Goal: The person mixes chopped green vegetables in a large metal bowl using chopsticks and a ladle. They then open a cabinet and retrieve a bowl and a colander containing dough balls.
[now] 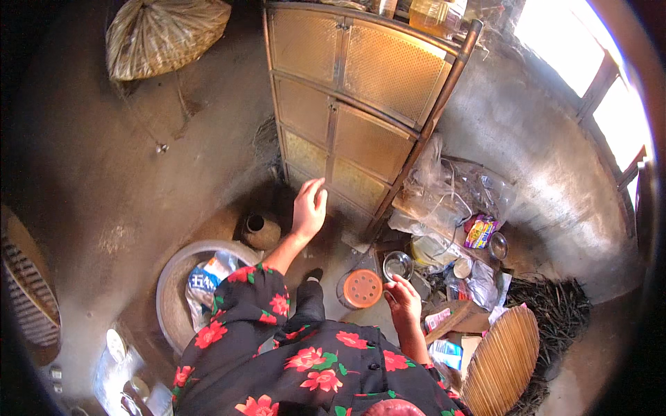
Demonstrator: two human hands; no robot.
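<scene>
My left hand (309,208) reaches forward before the lower doors of a wooden cabinet (374,132) with mesh panels. Nothing shows in it, and its thumb stands apart from its fingers. Lower on the right, my right hand (404,301) hangs with bent fingers and a gap between thumb and forefinger. Just beyond its fingertips is a clear glass bowl (398,266); whether they touch is unclear. To the left of that hand stands a container with an orange perforated lid (362,288).
A large round basin (169,291) holding a printed sack (203,283) is at my left, beside a clay jar (261,231). Plastic bags (432,187), a colourful packet (479,231) and dark twigs (559,307) lie at right. A ribbed round piece (502,361) stands close by.
</scene>
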